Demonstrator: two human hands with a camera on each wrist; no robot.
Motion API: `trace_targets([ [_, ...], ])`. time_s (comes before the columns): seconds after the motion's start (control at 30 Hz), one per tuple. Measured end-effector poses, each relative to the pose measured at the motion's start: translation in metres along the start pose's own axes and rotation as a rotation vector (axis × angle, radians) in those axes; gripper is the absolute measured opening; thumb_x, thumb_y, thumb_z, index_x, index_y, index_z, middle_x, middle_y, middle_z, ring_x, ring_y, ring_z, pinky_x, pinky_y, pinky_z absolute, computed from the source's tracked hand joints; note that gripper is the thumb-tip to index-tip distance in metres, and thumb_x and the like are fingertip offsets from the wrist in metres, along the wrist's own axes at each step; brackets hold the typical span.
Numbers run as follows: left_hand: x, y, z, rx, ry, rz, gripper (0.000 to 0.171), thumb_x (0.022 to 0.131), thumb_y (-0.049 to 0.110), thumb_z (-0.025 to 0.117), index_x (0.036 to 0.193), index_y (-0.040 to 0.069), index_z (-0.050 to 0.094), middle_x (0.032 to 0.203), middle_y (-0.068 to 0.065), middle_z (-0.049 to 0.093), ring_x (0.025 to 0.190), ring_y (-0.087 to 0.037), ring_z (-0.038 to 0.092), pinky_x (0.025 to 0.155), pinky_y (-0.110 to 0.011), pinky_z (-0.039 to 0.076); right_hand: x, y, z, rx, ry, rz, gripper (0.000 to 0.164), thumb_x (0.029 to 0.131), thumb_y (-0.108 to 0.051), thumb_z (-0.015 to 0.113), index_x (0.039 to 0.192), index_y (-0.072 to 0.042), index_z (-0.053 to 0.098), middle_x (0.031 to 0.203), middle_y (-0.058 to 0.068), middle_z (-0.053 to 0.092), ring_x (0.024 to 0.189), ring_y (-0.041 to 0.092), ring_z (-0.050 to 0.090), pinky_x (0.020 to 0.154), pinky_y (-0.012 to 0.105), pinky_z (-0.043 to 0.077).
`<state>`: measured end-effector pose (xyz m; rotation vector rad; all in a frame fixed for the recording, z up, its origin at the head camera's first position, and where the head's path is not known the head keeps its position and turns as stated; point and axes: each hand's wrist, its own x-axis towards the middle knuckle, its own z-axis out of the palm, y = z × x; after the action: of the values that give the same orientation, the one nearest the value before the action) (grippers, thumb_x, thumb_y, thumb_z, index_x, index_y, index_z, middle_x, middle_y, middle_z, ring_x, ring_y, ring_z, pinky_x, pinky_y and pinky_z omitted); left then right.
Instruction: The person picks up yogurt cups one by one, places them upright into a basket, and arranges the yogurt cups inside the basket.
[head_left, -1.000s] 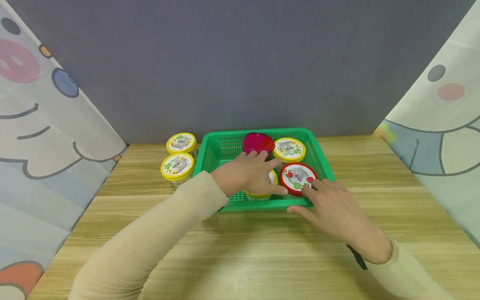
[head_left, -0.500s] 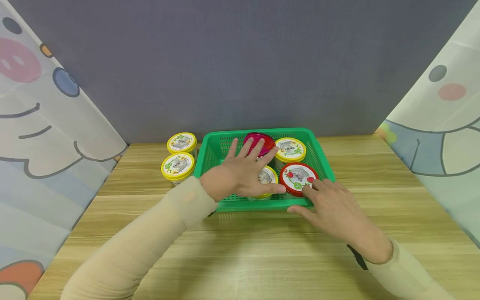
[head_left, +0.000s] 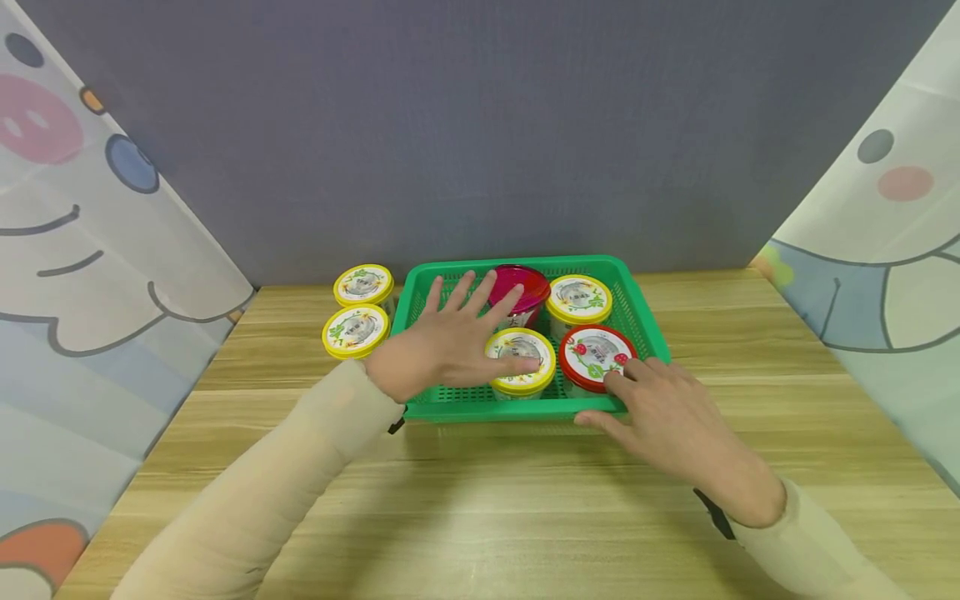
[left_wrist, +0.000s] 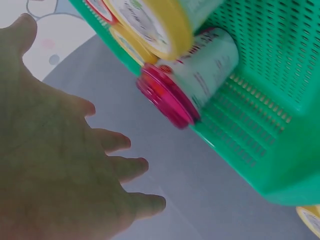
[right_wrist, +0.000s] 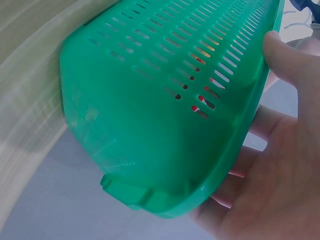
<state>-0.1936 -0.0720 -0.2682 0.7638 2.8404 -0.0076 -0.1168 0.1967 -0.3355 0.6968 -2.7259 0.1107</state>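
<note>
A green plastic basket (head_left: 517,408) holds several lidded cups. My left hand (head_left: 442,342), fingers spread, hovers above the basket's left part and holds nothing. Its thumb overlaps the near yellow-lidded cup (head_left: 517,337) in the head view, and its fingertips overlap the magenta-lidded cup (head_left: 528,292). In the left wrist view, the magenta-lidded cup (left_wrist: 200,75) stands apart from those fingers. My right hand (head_left: 667,417) grips the basket's near right rim, fingers over it and thumb outside. Beside these fingers sits a red-lidded cup (head_left: 592,358), and behind it another yellow-lidded cup (head_left: 577,304).
Two more yellow-lidded cups, a far one (head_left: 363,283) and a near one (head_left: 354,333), stand on the wooden table (head_left: 510,517) left of the basket. A grey panel (head_left: 480,133) rises behind, with printed cartoon sheets (head_left: 885,250) on both sides.
My left hand has moved left and its fingers have spread, uncovering the near yellow-lidded cup and more of the magenta-lidded one. My right hand stays at the basket's rim.
</note>
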Motion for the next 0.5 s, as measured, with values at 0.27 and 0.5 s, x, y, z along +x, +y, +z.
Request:
trace_targets([
  [0.27, -0.010, -0.027, 0.003, -0.009, 0.022, -0.039, 0.095, 0.091, 0.084, 0.031, 0.163, 0.033, -0.004, 0.169, -0.008, -0.011, 0.154, -0.036, -0.012, 0.117, -0.062, -0.012, 0.000, 0.000, 0.000, -0.002, -0.008, 0.010, 0.051, 0.083, -0.060, 0.076, 0.090, -0.011, 0.066, 0.080, 0.001, 0.055, 0.076, 0.024, 0.055, 0.073, 0.045, 0.049],
  [0.5, -0.017, -0.046, 0.004, -0.035, 0.034, -0.070, 0.092, 0.093, 0.082, 0.030, 0.163, 0.032, -0.002, 0.170, -0.010, -0.010, 0.154, -0.037, -0.011, 0.117, -0.063, -0.009, 0.000, -0.001, 0.000, -0.002, -0.007, 0.012, 0.050, 0.082, -0.060, 0.076, 0.090, -0.011, 0.066, 0.080, 0.001, 0.055, 0.076, 0.024, 0.055, 0.071, 0.045, 0.049],
])
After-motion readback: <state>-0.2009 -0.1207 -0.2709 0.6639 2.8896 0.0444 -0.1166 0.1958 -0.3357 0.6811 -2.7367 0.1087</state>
